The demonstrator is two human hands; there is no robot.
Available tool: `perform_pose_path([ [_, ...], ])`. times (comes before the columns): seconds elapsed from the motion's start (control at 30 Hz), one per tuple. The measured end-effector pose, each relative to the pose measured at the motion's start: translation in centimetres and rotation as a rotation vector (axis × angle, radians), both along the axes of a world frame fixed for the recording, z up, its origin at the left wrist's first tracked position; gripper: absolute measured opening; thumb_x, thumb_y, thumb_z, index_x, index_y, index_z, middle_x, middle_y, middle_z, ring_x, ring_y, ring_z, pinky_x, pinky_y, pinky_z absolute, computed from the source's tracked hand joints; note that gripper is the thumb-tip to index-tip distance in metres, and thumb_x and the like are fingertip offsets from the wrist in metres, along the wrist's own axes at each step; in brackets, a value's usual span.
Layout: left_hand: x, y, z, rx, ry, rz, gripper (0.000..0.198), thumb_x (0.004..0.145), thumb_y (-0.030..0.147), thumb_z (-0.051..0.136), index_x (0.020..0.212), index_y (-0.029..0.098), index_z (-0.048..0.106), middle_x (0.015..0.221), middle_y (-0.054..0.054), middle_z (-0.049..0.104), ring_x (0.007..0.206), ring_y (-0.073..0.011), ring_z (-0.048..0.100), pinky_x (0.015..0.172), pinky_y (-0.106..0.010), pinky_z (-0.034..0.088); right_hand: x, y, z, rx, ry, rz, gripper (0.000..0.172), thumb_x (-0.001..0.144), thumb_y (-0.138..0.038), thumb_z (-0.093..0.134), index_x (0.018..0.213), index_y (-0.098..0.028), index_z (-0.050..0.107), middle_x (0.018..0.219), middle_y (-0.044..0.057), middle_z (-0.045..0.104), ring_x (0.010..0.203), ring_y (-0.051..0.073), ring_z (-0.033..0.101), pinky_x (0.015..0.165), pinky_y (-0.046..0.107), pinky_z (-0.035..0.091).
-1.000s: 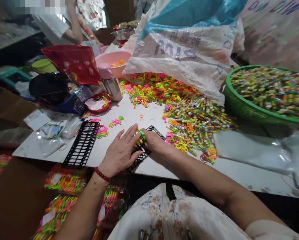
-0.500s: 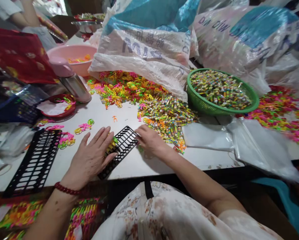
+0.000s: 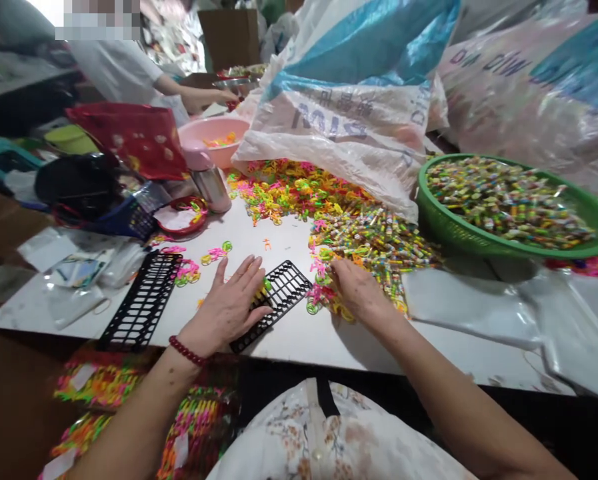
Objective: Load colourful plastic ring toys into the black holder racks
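Note:
My left hand (image 3: 233, 300) lies with its fingers stretched out over a black slotted plastic rack (image 3: 289, 283) on the white table. Beneath that hand, yellow and green pieces in the rack's near-left part are mostly hidden; the far-right slots are bare. My right hand (image 3: 356, 287) is to the right of the rack, apart from it. Its fingers are curled down at small pink and green plastic pieces (image 3: 320, 293) at the edge of the pile. What the fingertips grip, if anything, is hidden.
Small candy-like tubes (image 3: 379, 233) lie heaped behind my right hand, with more in a green basket (image 3: 429, 213). A second black rack (image 3: 141, 300) is at left. Clear plastic bags (image 3: 469, 307) lie at right. A co-worker's arm (image 3: 199, 98) reaches in at the back.
The view has swung left. My right hand has left the rack's far end and moved right to the loose pink and green pieces. My left hand stays on the rack.

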State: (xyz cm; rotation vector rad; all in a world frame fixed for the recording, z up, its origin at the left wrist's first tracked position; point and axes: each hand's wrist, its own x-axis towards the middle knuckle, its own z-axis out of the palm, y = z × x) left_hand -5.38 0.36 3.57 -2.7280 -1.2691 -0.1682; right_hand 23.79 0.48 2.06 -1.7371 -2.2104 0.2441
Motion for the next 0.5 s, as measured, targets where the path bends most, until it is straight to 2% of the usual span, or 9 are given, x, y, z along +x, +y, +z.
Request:
perform_pose_path([
  [0.07, 0.2, 0.1, 0.1, -0.001, -0.002, 0.007, 0.054, 0.094, 0.046, 0.050, 0.138, 0.015, 0.044, 0.155, -0.016, 0.035, 0.147, -0.0285, 0.027, 0.120, -0.061, 0.007, -1.6, 0.5, 0.1, -0.069, 0.218, -0.004, 0.013, 0.094, -0.020, 0.046, 0.095, -0.017, 0.058, 0.082, 0.005, 0.061, 0.070, 0.017, 0.052, 0.065, 0.027, 0.037],
  [0.13, 0.2, 0.1, 0.3, -0.023, -0.003, 0.007, 0.050, 0.095, 0.046, 0.049, 0.135, 0.016, 0.046, 0.156, -0.014, 0.034, 0.147, -0.0280, 0.027, 0.121, -0.060, 0.010, -3.6, 1.5, -0.4, -0.165, 0.459, -0.009, 0.012, 0.090, -0.028, 0.053, 0.093, -0.018, 0.058, 0.077, 0.002, 0.061, 0.067, 0.015, 0.051, 0.062, 0.026, 0.038],
  [0.23, 0.2, 0.2, 0.6, -0.065, -0.008, -0.007, 0.048, 0.094, 0.042, 0.050, 0.134, 0.016, 0.047, 0.158, -0.014, 0.030, 0.148, -0.0273, 0.024, 0.122, -0.056, 0.015, -6.9, 3.6, -1.9, -0.372, 0.817, 0.013, 0.023, 0.082, -0.041, 0.063, 0.085, -0.019, 0.059, 0.067, -0.003, 0.057, 0.060, 0.014, 0.051, 0.058, 0.024, 0.040],
  [0.3, 0.1, 0.2, 0.8, -0.080, -0.016, -0.015, 0.050, 0.093, 0.039, 0.052, 0.136, 0.015, 0.046, 0.159, -0.014, 0.027, 0.148, -0.0268, 0.022, 0.122, -0.054, 0.016, -8.6, 4.9, -3.0, -0.480, 0.966, 0.036, 0.026, 0.079, -0.043, 0.064, 0.089, -0.019, 0.060, 0.065, -0.004, 0.058, 0.059, 0.013, 0.053, 0.059, 0.024, 0.043],
  [0.37, 0.1, 0.1, 0.9, -0.091, -0.022, -0.017, 0.053, 0.092, 0.038, 0.053, 0.138, 0.014, 0.043, 0.160, -0.014, 0.025, 0.149, -0.0263, 0.021, 0.122, -0.052, 0.016, -9.9, 5.9, -3.8, -0.507, 0.982, 0.079, 0.025, 0.078, -0.040, 0.065, 0.091, -0.019, 0.061, 0.068, -0.004, 0.060, 0.061, 0.013, 0.055, 0.062, 0.024, 0.044],
  [0.5, 0.2, 0.0, 1.0, -0.090, -0.044, 0.004, 0.058, 0.091, 0.038, 0.054, 0.142, 0.015, 0.039, 0.160, -0.014, 0.022, 0.149, -0.0262, 0.021, 0.122, -0.051, 0.019, -10.6, 6.6, -4.2, -0.398, 0.767, 0.232, 0.010, 0.077, -0.025, 0.061, 0.083, -0.018, 0.064, 0.071, -0.004, 0.062, 0.069, 0.012, 0.054, 0.066, 0.022, 0.041],
])
